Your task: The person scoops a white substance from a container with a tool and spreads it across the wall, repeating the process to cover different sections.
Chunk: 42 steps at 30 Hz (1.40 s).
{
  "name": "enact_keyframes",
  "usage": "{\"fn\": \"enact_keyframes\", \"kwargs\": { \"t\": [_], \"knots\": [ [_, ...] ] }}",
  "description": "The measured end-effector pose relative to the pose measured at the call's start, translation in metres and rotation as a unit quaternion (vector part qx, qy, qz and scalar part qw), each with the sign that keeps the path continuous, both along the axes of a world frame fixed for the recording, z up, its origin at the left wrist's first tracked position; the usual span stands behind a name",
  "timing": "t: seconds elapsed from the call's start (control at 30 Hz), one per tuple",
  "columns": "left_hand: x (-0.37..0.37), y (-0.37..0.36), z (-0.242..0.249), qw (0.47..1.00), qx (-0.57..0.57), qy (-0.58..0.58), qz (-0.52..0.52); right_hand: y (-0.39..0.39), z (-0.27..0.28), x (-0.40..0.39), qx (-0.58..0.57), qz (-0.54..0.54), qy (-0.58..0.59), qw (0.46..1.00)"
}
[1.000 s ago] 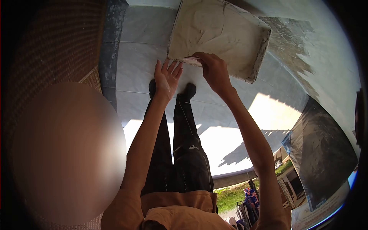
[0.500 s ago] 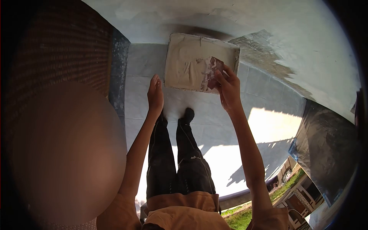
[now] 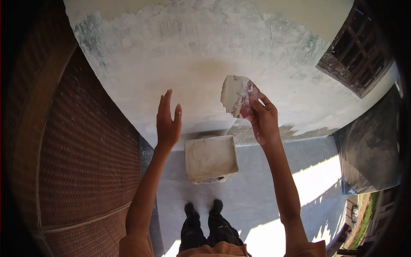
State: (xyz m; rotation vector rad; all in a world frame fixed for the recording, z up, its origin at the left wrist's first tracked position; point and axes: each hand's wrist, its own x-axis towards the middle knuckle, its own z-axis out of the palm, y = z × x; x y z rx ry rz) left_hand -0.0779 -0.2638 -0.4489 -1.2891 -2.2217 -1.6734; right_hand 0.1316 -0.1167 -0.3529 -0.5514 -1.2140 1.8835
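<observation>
My right hand [image 3: 266, 120] grips a flat reddish putty spreader [image 3: 249, 99], thumb on its near face and fingers behind. A thick layer of pale putty [image 3: 233, 92] covers the spreader's left part and edge. Raised in front of the wall, my left hand [image 3: 168, 122] holds nothing; its fingers point upward and the thumb stands apart. Below and between both hands, a rectangular tub [image 3: 236, 165] of cream-coloured putty rests on the floor by the foot of the wall. Putty smears mark my right fingers.
Ahead rises a wall [image 3: 188, 81] with patchy white and grey coating. Woven brown panels [image 3: 90, 145] stand on the left. At right are a dark barred window [image 3: 359, 49] and a dark sheet [image 3: 370, 143]. My feet stand on grey tiles [image 3: 261, 184], partly sunlit.
My right hand has lifted the spreader from the tub up before the wall, now carrying putty. My left hand has risen too, and the view has tilted upward, showing more wall.
</observation>
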Motion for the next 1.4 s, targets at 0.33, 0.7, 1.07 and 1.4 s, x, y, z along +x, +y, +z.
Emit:
{"fn": "enact_keyframes", "kwargs": {
  "t": [0.33, 0.7, 1.07, 1.4],
  "knots": [
    [-0.003, 0.000, 0.204, 0.970, 0.108, 0.216, 0.011, -0.014, 0.177, 0.036, 0.119, -0.052, 0.133, 0.983],
    [0.034, 0.002, 0.325, 0.923, 0.190, 0.333, 0.034, -0.018, 0.274, 0.107, 0.196, -0.082, 0.195, 0.957],
    [0.075, 0.066, 0.363, 0.894, 0.193, 0.398, 0.076, 0.050, 0.293, 0.155, 0.209, -0.058, 0.215, 0.952],
    [0.132, 0.148, 0.371, 0.890, 0.159, 0.408, 0.123, 0.177, 0.300, 0.191, 0.204, -0.008, 0.204, 0.957]
  ]
}}
